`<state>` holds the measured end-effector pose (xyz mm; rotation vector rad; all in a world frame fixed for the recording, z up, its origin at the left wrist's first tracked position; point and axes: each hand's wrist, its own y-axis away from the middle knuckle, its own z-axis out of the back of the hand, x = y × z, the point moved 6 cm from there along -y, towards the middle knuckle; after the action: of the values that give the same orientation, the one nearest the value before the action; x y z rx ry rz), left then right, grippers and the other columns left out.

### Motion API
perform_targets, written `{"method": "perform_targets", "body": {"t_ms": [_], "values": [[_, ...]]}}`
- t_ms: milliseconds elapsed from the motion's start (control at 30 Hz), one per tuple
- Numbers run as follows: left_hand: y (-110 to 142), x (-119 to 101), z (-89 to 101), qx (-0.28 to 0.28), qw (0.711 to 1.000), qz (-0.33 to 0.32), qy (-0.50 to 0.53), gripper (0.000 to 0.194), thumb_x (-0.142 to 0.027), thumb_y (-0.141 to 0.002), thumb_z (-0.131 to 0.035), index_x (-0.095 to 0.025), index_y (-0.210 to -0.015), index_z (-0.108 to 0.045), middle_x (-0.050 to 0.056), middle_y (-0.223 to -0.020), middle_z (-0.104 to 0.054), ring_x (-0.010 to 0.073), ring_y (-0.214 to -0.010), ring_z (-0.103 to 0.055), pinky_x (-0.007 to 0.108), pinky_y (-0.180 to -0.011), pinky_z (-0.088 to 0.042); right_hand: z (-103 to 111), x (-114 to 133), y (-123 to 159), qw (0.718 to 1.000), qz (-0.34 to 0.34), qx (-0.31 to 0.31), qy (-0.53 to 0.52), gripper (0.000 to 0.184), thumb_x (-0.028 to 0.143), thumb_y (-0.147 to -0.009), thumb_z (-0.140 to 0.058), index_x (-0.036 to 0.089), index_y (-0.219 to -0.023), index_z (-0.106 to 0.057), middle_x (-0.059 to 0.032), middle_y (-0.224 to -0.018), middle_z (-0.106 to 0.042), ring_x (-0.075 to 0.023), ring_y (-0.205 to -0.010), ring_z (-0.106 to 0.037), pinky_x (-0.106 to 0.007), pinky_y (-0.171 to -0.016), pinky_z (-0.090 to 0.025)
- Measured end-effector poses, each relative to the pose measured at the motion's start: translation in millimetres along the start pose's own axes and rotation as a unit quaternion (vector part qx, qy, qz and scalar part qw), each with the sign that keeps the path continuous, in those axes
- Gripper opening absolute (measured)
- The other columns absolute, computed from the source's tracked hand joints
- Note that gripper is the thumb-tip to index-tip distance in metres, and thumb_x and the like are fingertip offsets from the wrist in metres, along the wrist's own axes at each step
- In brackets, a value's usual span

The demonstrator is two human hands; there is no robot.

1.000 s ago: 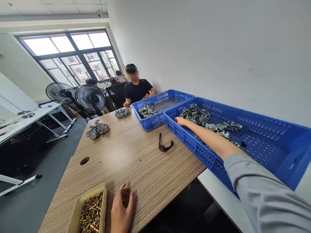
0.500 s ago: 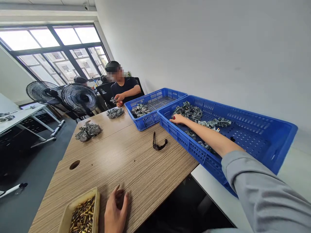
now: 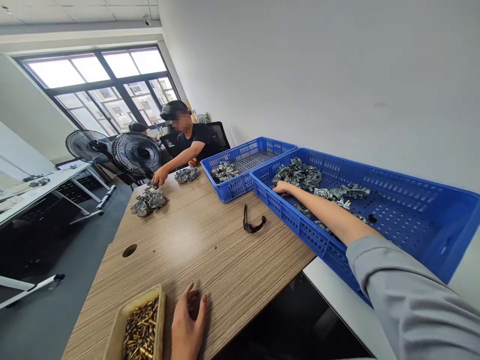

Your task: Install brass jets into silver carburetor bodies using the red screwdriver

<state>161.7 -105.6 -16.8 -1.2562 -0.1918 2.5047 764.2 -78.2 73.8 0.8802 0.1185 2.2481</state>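
Far left, two black wire-caged standing fans (image 3: 137, 153) stand before the window. A co-worker (image 3: 183, 137) in a dark T-shirt sits across the table, one hand (image 3: 160, 176) reaching to the top of a heap of grey die-cast metal parts (image 3: 148, 202). A smaller heap of similar parts (image 3: 186, 175) lies further along. The wood-grain laminate table (image 3: 210, 265) has a fine, streaky surface and a round cable hole (image 3: 129, 250) near its left side.

At the bottom edge, a shallow tan tray (image 3: 117, 330) is packed with small brass-coloured pieces (image 3: 140, 327), their slim shapes lying every which way. The person's left hand (image 3: 188, 320) rests just right of the tray, on the table, its fingers loosely curled and apparently empty.

Further right lies a dark curved object (image 3: 253, 223), perhaps a folded pair of glasses or a watch; the view does not settle it. Beyond it sit a small blue perforated plastic crate (image 3: 228, 187) and a larger one (image 3: 303, 232), both with ribbed walls.

The right arm, nearer the parts, crosses the larger crate's rim from the lower right, with its grey sleeve (image 3: 408, 300) at the frame edge. The right hand (image 3: 284, 188) lies palm down, fingers extended toward a rough metal cluster of castings (image 3: 298, 175), which stretches up and right from the fingertips along the far wall. Whether those fingers hold anything cannot be told.
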Motion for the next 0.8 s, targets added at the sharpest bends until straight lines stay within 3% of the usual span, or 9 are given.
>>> {"method": "perform_targets", "body": {"t_ms": [100,233,367,567,800], "values": [[-2,1,0.2,-0.005,1.0,-0.005,-0.005,0.082,-0.079,-0.086,-0.065,-0.016,-0.139,-0.066,0.015,-0.118,-0.078,0.0367,-0.112,-0.076,0.061,-0.106,-0.062,9,-8,3,0.997,-0.024,0.03,-0.059,0.032,0.041,-0.099,-0.082,0.013,-0.09,-0.07,-0.0003,-0.068,-0.064,-0.0134,-0.056,-0.065,-0.022,-0.05,-0.046],[-4,3,-1.3,0.0,1.0,-0.008,-0.007,0.083,-0.08,-0.085,-0.066,-0.016,-0.139,-0.066,0.015,-0.117,-0.079,0.0365,-0.108,-0.077,0.061,-0.104,-0.063,28,-14,9,0.99,-0.032,0.037,-0.129,0.029,0.039,-0.095,-0.085,0.016,-0.091,-0.069,0.0033,-0.058,-0.055,-0.0152,-0.056,-0.068,-0.019,-0.042,-0.033],[-4,-1,-0.9,-0.009,1.0,-0.02,-0.001,0.081,-0.079,-0.085,-0.066,-0.017,-0.137,-0.067,0.015,-0.116,-0.079,0.0365,-0.109,-0.077,0.06,-0.104,-0.063,43,-19,20,0.982,-0.033,0.021,-0.183,0.037,0.046,-0.093,-0.088,0.016,-0.099,-0.068,0.0023,-0.061,-0.057,-0.0174,-0.062,-0.071,-0.018,-0.042,-0.032],[-4,-1,-2.5,0.0,0.999,-0.033,-0.007,0.08,-0.078,-0.087,-0.064,-0.017,-0.138,-0.067,0.015,-0.115,-0.079,0.036,-0.107,-0.076,0.06,-0.103,-0.063,47,-30,39,0.969,-0.043,0.028,-0.242,0.035,0.052,-0.109,-0.065,0.018,-0.119,-0.063,-0.0028,-0.075,-0.067,-0.0156,-0.065,-0.07,-0.016,-0.043,-0.027],[-2,1,-5.6,0.007,0.998,-0.056,0.007,0.073,-0.074,-0.092,-0.064,-0.018,-0.14,-0.067,0.013,-0.116,-0.079,0.0345,-0.111,-0.075,0.059,-0.105,-0.062,31,-33,52,0.955,-0.052,0.092,-0.278,0.054,0.058,-0.115,-0.039,0.016,-0.096,-0.067,-0.0075,-0.07,-0.067,-0.0118,-0.051,-0.049,-0.016,-0.04,-0.025]]}}
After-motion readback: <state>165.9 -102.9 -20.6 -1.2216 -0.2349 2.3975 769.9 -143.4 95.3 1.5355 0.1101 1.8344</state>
